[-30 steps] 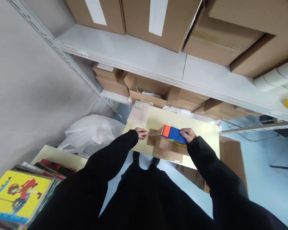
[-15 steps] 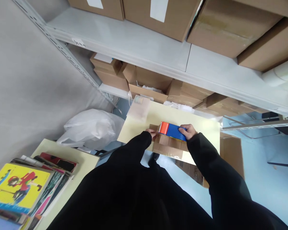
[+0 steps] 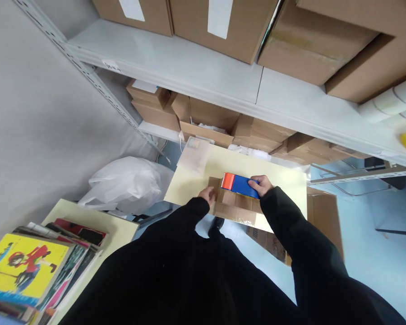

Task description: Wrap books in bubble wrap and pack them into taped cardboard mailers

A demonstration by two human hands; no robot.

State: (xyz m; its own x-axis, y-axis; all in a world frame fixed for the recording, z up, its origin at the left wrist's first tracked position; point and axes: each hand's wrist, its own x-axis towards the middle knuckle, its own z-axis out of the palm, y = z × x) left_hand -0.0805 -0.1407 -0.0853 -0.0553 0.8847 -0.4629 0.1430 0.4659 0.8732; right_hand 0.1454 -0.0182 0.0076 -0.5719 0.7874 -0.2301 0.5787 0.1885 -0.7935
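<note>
A small open cardboard box [image 3: 235, 208] sits on a pale yellow table [image 3: 189, 180] below me. My right hand [image 3: 262, 184] grips a stack of spiral notebooks [image 3: 239, 184], blue on top with an orange-red band at the left end, held over the box's far side. My left hand [image 3: 208, 196] rests on the box's left edge with its fingers curled on the cardboard flap.
A clear plastic bag [image 3: 196, 152] lies at the table's far left corner. Grey shelving [image 3: 203, 76] with cardboard boxes runs behind. A white plastic sack [image 3: 125, 183] lies on the floor at left. A second table at lower left carries a stack of colourful books [image 3: 30, 271]. A flat cardboard box [image 3: 325, 221] leans at right.
My left hand has moved down from the box's far left corner to its left edge. The notebooks have sunk slightly toward the box. The camera has shifted a little.
</note>
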